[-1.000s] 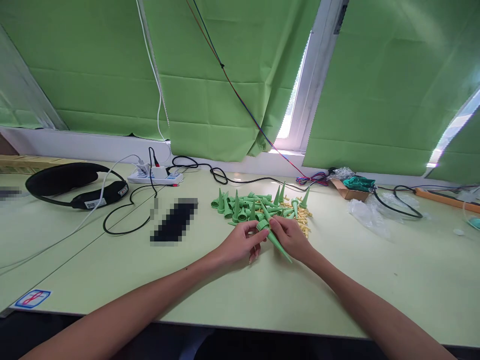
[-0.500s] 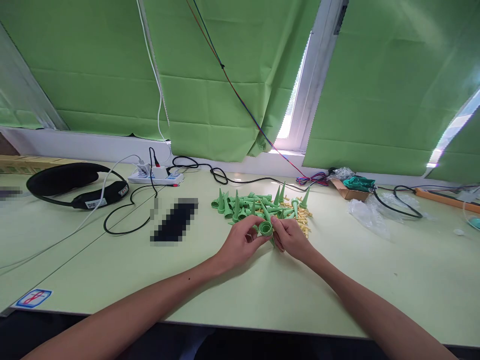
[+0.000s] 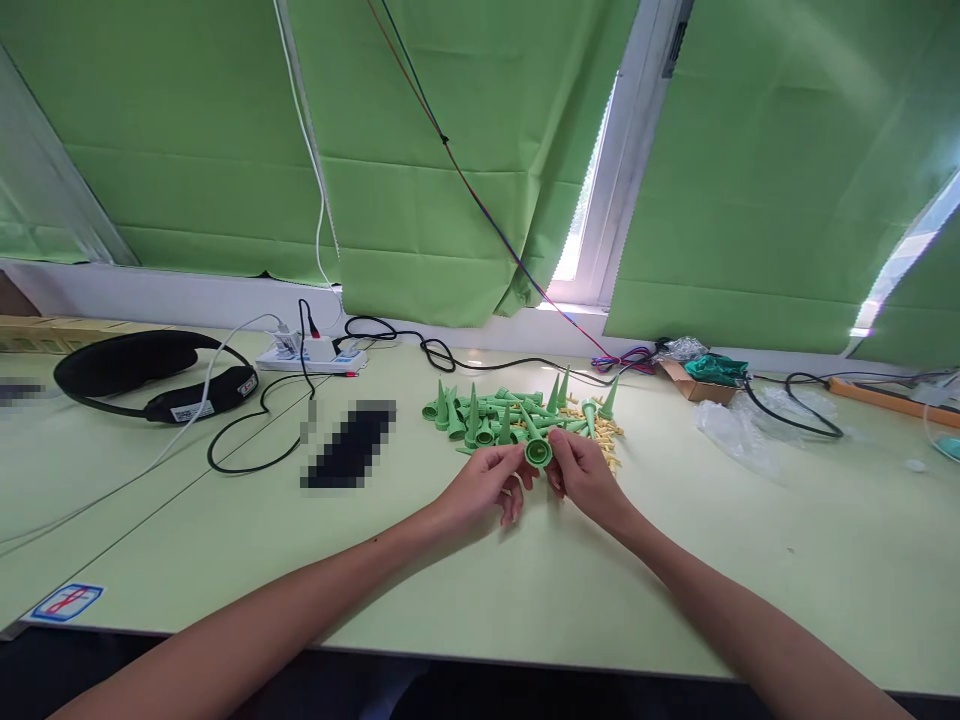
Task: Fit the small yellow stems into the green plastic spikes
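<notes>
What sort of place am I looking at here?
Probably a small workroom or assembly area: a long, pale table bears a heap of green plastic spikes and a power strip, with green blinds hanging behind.

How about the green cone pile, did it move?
No, the green cone pile lies where it did, in front of the black cable.

Held cone (image 3: pixel 538 454) partly hidden, dark object (image 3: pixel 350 444) pixelated

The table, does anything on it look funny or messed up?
Yes: a dark patch left of the green cones is blurred into squares, so I can't tell what it is. The cones are jumbled beside small yellow pieces, some upright, some sideways.
</notes>
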{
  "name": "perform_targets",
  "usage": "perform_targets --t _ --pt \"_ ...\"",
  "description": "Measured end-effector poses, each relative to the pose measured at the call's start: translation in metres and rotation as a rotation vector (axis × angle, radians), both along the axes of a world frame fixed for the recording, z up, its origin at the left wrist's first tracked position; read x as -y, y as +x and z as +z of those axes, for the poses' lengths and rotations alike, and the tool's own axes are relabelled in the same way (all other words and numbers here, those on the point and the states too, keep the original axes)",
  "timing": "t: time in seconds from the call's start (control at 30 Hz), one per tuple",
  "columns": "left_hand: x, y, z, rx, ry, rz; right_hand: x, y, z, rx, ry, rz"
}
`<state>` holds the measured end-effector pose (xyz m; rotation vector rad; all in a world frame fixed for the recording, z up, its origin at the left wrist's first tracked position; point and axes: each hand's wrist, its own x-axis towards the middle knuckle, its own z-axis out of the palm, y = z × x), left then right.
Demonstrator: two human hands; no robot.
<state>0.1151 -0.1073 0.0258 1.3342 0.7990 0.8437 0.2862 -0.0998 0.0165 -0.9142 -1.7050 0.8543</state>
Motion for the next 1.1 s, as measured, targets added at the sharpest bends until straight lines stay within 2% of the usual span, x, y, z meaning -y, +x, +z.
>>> perform_targets --t 0.1,0.2,0.43,0.73,0.83,1.1 --pt "0.001 0.0 0.003 0.096 -0.137 -0.069 0.0 0.0 -0.001 0.042 -0.016 0.053" --pt "0.001 -0.001 0.003 0.164 -0.194 -0.088 -0.001 0.0 -0.003 0.071 -0.03 0.08" --pt "-0.004 -0.005 -0.001 0.213 -0.178 -0.09 0.0 0.001 -0.005 0.068 -0.035 0.106" --pt "-0.003 -0.007 0.003 0.25 -0.175 -0.107 0.002 -0.001 -0.005 0.108 -0.008 0.104" --pt "-0.003 -0.008 0.004 0.196 -0.115 -0.117 0.002 0.0 -0.005 0.111 -0.014 0.107" --pt "-0.003 -0.012 0.002 -0.087 0.215 -0.139 0.0 -0.001 -0.005 0.188 -0.037 0.053"
